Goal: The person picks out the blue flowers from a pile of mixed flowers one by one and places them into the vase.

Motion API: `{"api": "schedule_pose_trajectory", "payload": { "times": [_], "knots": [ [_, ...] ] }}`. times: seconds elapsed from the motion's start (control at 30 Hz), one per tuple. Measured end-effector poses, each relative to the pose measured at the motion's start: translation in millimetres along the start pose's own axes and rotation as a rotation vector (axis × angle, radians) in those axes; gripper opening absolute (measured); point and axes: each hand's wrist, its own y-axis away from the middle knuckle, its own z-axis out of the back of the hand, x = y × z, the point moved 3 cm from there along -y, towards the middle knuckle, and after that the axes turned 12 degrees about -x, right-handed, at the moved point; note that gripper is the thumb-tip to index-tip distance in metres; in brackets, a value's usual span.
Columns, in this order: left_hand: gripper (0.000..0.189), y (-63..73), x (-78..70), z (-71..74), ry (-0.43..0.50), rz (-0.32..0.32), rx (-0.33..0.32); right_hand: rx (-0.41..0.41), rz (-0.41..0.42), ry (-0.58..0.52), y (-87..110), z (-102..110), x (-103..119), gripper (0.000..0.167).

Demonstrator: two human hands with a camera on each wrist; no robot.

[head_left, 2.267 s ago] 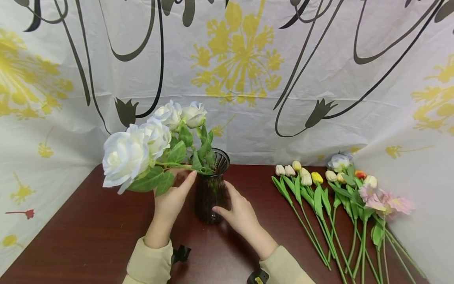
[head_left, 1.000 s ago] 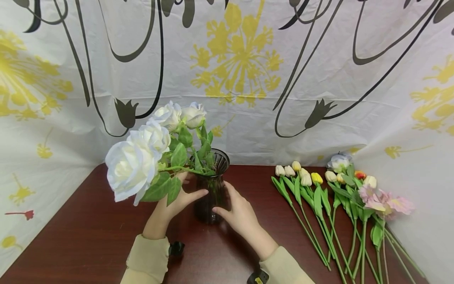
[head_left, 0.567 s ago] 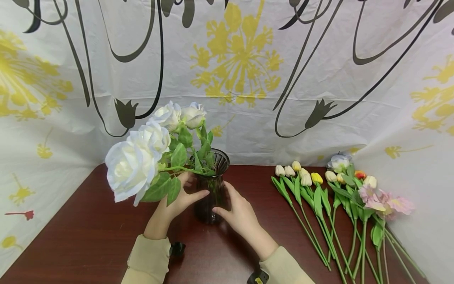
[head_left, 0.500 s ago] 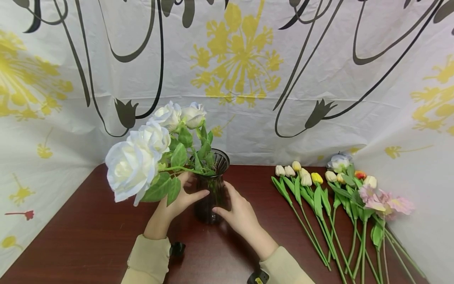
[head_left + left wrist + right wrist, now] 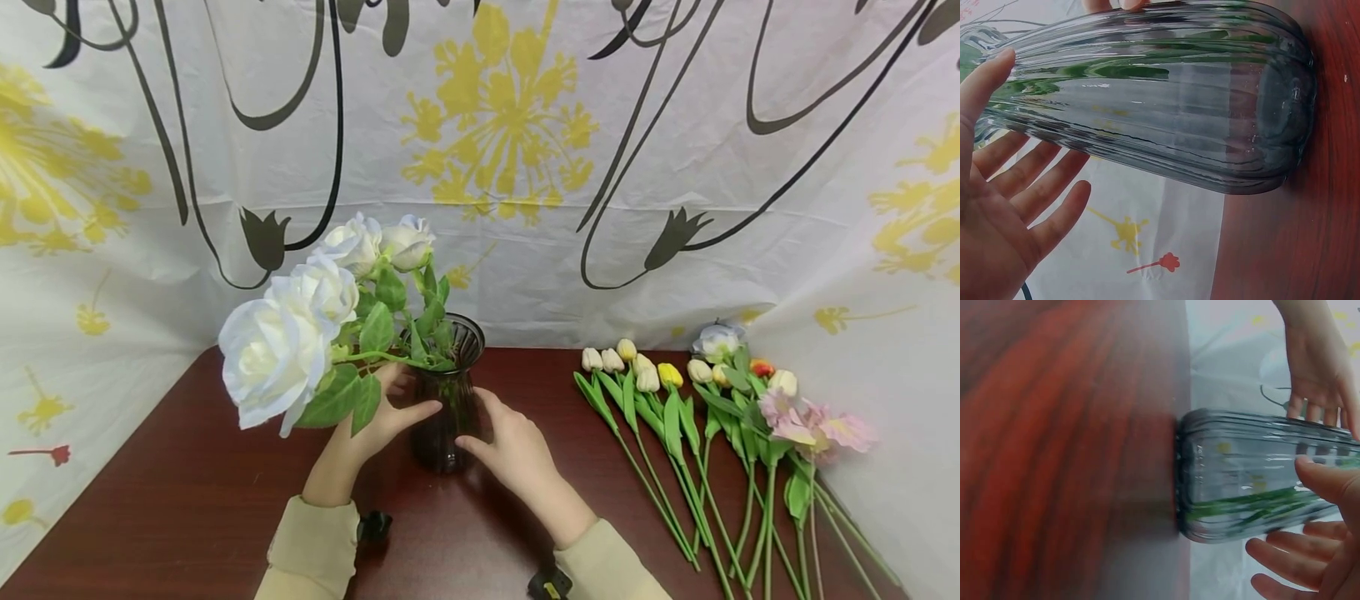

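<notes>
A dark, clear ribbed glass vase (image 5: 444, 425) stands upright on the table, green stems showing through its wall. Several pale blue-white roses (image 5: 270, 358) with green leaves lean left out of its mouth. My left hand (image 5: 378, 429) holds the vase's left side below the rim, thumb in front and fingers behind; in the left wrist view its little finger stays off the glass. At the right side, my right hand (image 5: 517, 450) has its thumb close to the glass. In the right wrist view its fingers (image 5: 1291, 562) spread loosely beside the vase, some clear of it.
On the right of the dark red table (image 5: 225, 500) lie several tulips (image 5: 647, 377), white, yellow and orange, with long green stems. Pink flowers (image 5: 813, 429) and one pale blue rose (image 5: 718, 343) lie among them. A patterned white cloth (image 5: 510, 275) hangs behind and at both sides.
Earlier, my left hand shifted from the stem at the rim down to the vase's neck, and the front rose turned slightly. Just now my right hand has eased a little to the right.
</notes>
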Motion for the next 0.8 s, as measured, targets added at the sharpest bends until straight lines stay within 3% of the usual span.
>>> {"api": "schedule_pose_trajectory", "payload": {
  "times": [0.37, 0.8],
  "knots": [
    [0.067, -0.7, 0.8, -1.9, -0.006, 0.017, 0.003, 0.012, -0.006, 0.053, -6.6, 28.2, -3.3, 0.031],
    [0.057, -1.7, 1.0, 0.3, 0.016, 0.032, -0.001, -0.084, -0.079, 0.042, -14.9, 81.4, -24.0, 0.015]
  ]
}}
